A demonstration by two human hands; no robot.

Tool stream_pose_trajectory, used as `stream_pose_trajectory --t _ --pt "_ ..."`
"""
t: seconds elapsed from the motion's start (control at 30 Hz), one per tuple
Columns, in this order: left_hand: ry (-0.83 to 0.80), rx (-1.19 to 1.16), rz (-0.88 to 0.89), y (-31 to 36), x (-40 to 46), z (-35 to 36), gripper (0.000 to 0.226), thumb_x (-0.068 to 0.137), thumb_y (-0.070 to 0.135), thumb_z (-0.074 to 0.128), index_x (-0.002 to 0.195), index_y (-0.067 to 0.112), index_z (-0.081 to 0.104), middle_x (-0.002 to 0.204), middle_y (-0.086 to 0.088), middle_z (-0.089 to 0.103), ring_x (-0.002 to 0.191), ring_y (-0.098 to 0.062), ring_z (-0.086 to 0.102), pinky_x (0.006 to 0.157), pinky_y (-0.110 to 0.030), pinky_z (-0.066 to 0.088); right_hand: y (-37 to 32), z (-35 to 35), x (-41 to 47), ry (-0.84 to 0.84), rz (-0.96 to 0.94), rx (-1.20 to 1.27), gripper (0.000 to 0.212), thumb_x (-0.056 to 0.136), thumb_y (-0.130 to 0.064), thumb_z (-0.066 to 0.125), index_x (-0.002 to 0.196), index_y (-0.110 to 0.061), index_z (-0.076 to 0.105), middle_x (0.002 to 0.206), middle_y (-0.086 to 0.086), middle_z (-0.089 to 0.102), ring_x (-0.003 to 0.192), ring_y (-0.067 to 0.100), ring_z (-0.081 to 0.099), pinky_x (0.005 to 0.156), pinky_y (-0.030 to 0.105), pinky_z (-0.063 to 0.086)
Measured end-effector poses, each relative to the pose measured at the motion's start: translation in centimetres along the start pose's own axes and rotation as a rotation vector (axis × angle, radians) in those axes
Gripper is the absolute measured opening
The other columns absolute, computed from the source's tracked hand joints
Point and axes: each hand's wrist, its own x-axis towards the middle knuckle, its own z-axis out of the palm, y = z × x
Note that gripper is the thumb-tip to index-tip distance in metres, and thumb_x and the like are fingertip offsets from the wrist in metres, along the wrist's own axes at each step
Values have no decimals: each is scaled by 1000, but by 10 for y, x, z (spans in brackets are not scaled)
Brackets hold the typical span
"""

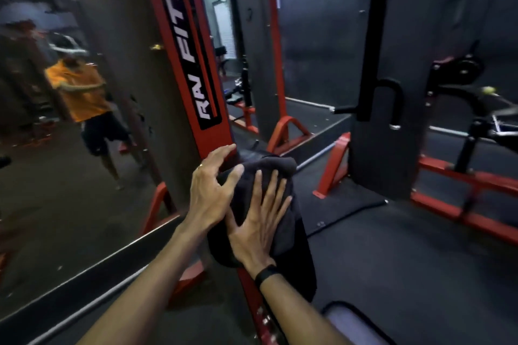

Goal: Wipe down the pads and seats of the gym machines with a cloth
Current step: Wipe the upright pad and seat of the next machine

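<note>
The right hand (pixel 259 221) lay flat on a dark cloth (pixel 276 176), its fingers straight and spread, pressing the cloth against an upright pad (pixel 301 260) of the machine. It did not grip anything; it only pushed with the open palm. The left hand (pixel 213 193) was just beside it, with fingers spread and a little bent, the thumb touching the upper edge of the cloth and the fingertips near the red frame post (pixel 185 45). Whether this hand held the cloth or only steadied it, I could not tell. The cloth covered the top of the pad, and part of it hung down the right side.

Because no finger closed around the cloth, I judge it could slip off the pad and fall to the floor if the palm lost pressure during a stroke. The hanging part could also bunch, so some of the pad would stay unwiped.

Both forearms reached forward and up from the bottom of the view, close together, the right wrist with a black band (pixel 266 274). A mirror (pixel 70 134) stood at the left.
</note>
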Motion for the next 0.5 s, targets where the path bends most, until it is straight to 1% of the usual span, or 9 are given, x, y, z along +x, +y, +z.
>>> stream_pose_trajectory --t 0.1,0.17,0.23,0.3,0.33,0.37,0.4,0.43,0.5 --pt "-82 -57 38 4 15 -1 48 89 46 57 134 29 58 136 10 59 125 -5 55 109 -31 44 -12 -3 22 -3 88 51 83 91 -79 19 159 -37 -3 169 5 -4 155 28 -9 121 60 -6" --pt "-121 -148 34 6 31 -1 53 89 47 56 137 24 57 136 5 60 124 -10 56 107 -34 46 -8 -5 47 21 151 96 81 87 -83 12 157 -42 5 169 0 1 155 23 -7 123 55 -6" --pt "-148 -196 26 3 43 -1 60 88 50 55 139 18 57 138 -2 60 125 -17 58 108 -39 46 15 -1 58 88 210 155 79 88 -82 13 156 -40 15 168 -1 13 155 22 7 124 54 4" --pt "-213 -205 0 0 49 1 63 89 52 55 141 17 56 142 -3 58 127 -19 57 110 -45 44 46 7 36 182 311 159 75 95 -74 16 157 -31 22 166 3 23 152 25 21 119 59 19" --pt "-250 -195 -2 -3 48 2 63 89 53 54 143 19 55 144 -1 57 129 -17 55 112 -46 43 56 14 12 198 373 130 72 98 -68 17 158 -28 20 165 5 25 151 27 24 116 62 24" --pt "-279 -175 15 -5 48 3 63 91 54 53 144 21 53 146 2 55 132 -13 52 114 -45 41 57 20 -15 200 431 88 70 100 -64 17 160 -28 12 165 8 23 151 29 23 115 63 25" --pt "-303 -145 45 -5 49 4 63 91 55 51 145 23 52 148 5 53 135 -9 49 116 -42 38 49 29 -36 196 448 30 70 101 -64 13 161 -30 4 166 10 19 152 30 19 116 63 23" --pt "-329 -125 63 -5 52 6 63 92 56 49 146 24 50 150 7 51 138 -6 45 118 -40 35 37 36 -46 163 458 10 70 100 -65 9 160 -32 -3 167 11 14 154 31 14 118 62 18" --pt "-406 -125 60 -2 59 14 63 92 58 47 147 28 47 153 9 46 142 -2 39 121 -37 30 7 36 -34 124 445 71 73 97 -71 7 159 -36 -9 168 9 4 155 30 3 123 55 4"
